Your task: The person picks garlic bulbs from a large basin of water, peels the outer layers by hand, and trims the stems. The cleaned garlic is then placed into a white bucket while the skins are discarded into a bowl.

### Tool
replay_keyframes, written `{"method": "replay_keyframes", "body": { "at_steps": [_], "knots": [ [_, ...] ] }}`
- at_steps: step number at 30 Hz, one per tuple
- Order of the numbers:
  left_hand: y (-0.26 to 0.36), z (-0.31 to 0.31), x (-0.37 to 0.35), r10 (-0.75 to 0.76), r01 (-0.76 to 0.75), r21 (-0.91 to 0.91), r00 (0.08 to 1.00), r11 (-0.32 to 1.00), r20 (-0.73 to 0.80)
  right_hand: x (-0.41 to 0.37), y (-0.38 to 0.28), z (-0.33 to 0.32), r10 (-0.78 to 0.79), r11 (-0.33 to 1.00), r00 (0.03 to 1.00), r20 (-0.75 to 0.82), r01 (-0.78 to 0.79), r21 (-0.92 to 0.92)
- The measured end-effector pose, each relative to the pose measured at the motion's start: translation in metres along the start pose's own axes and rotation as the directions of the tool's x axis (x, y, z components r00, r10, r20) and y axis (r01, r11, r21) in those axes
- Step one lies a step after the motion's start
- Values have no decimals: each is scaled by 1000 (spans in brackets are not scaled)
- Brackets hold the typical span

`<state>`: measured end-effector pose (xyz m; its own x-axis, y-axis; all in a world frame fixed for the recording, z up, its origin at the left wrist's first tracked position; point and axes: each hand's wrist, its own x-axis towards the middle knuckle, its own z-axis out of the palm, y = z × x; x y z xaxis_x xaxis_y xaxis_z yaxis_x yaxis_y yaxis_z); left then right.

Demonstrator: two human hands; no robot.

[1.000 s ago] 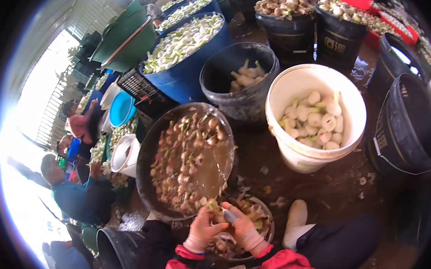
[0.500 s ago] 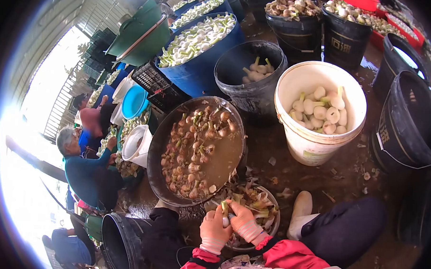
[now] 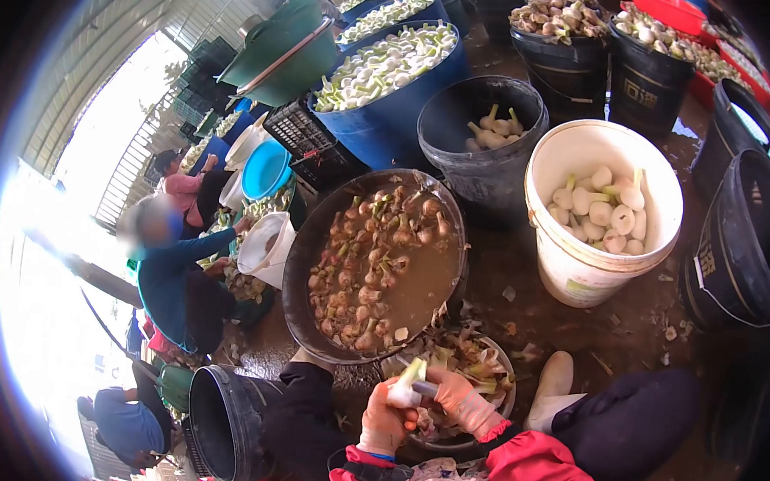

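My left hand [image 3: 384, 423], in an orange and white glove, is closed around a garlic bulb [image 3: 405, 394] with a pale, partly peeled head and a green stem pointing up. My right hand [image 3: 460, 397], gloved alike, grips a short grey tool [image 3: 426, 388] that looks like a small knife; its tip meets the bulb. Below both hands sits a basin [image 3: 509, 376] heaped with garlic skins and trimmings. Just beyond them, a large dark tub [image 3: 291, 301] holds murky water and many unpeeled garlic bulbs.
A white bucket [image 3: 562, 268] of peeled garlic stands ahead right, beside a black bucket [image 3: 481, 172] with a few bulbs. Blue barrels [image 3: 398, 118] full of garlic are behind. Black buckets [image 3: 727, 269] line the right. At left sits a co-worker [image 3: 176, 271].
The garlic now shows more white, with its stem turned up and right. The grey tool has come into view in my right hand. The whole scene has shifted slightly right.
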<state>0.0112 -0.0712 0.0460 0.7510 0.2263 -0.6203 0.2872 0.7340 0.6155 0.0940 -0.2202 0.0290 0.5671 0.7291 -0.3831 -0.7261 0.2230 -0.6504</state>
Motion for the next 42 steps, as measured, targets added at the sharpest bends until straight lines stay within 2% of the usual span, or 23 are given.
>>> {"method": "replay_keyframes", "body": {
  "at_steps": [1, 3, 4, 6, 7, 8, 10, 14, 16, 18, 19, 20, 22, 23, 24, 26, 27, 28, 30, 31, 32, 34, 42],
  "knots": [
    [-3, -1, -2, 141, -132, 301, 990, 944, -8, 14, 27, -5, -114, 993, 992, 58, 112, 42],
    [-8, 7, -5, 435, -314, 720, 900, 619, 19, 20, 46, -4, -63, 993, 998, 14, 61, 105],
    [-10, 2, 4, 435, -313, 720, 900, 619, 17, 21, 51, -3, -9, 986, 1000, -26, 13, 167],
    [-15, -12, 30, 633, -516, 527, 772, 675, -55, 24, 57, -2, -45, 997, 996, -83, 51, 66],
    [-9, 0, 30, 572, -479, 390, 804, 786, -164, 25, 58, -3, -93, 995, 985, -144, 87, -45],
    [-3, 10, 32, 571, -480, 386, 803, 788, -168, 25, 55, -2, -145, 981, 970, -196, 115, -158],
    [11, 26, 36, 324, -298, 131, 899, 946, -295, 16, 43, 3, -143, 979, 973, -179, 113, -168],
    [35, 21, 58, 238, -179, 191, 901, 965, -363, 11, 40, 6, -130, 973, 988, -82, 112, -204],
    [31, 4, 64, 312, -218, 274, 876, 936, -367, 22, 55, 2, -68, 989, 994, -86, 56, -137],
    [22, 1, 51, 433, -317, 465, 886, 827, -165, 31, 61, -1, -188, 974, 954, -233, 211, 80],
    [15, 18, 36, 426, -381, 419, 904, 824, -15, 25, 45, -1, -94, 961, 968, -233, 150, 233],
    [8, 16, 34, 413, -487, 421, 873, 765, 260, 30, 51, -5, -94, 960, 967, -237, 151, 237],
    [-24, 26, 15, 643, -652, 607, 711, 454, 284, 38, 72, -10, -238, 969, 947, -215, 218, -115],
    [-21, 31, 11, 709, -655, 687, 644, 314, 289, 23, 52, 0, -145, 972, 970, -193, 104, -209],
    [-16, 24, 16, 713, -652, 690, 643, 316, 281, 21, 49, 3, -139, 972, 972, -188, 99, -211],
    [5, 16, 30, 361, -283, 404, 923, 870, -131, 15, 35, 10, 10, 939, 992, -122, -51, -341],
    [11, 22, 24, 211, -192, 106, 951, 976, -225, 7, 20, 13, -83, 921, 988, -131, 26, -389],
    [9, 12, 35, 273, -282, 3, 927, 959, -258, 11, 23, 7, -90, 920, 987, -130, 33, -390],
    [19, -1, 26, 260, -252, 97, 962, 963, -85, 24, 36, -11, -243, 969, 953, -180, 229, -96],
    [20, -6, 23, 261, -252, 100, 962, 962, -85, 9, 6, -3, -90, 989, 959, -270, 118, 89],
    [19, -10, 18, 211, -209, 49, 977, 977, -27, 16, 15, -12, -88, 989, 959, -269, 116, 90],
    [17, -19, 10, 165, -166, -2, 986, 986, 35, 36, 38, -45, -420, 870, 799, -430, 489, 59],
    [25, -40, -5, 216, -211, -349, 976, 913, -26, 15, 3, -41, -407, 688, 655, -637, 678, 258]
  ]
}}
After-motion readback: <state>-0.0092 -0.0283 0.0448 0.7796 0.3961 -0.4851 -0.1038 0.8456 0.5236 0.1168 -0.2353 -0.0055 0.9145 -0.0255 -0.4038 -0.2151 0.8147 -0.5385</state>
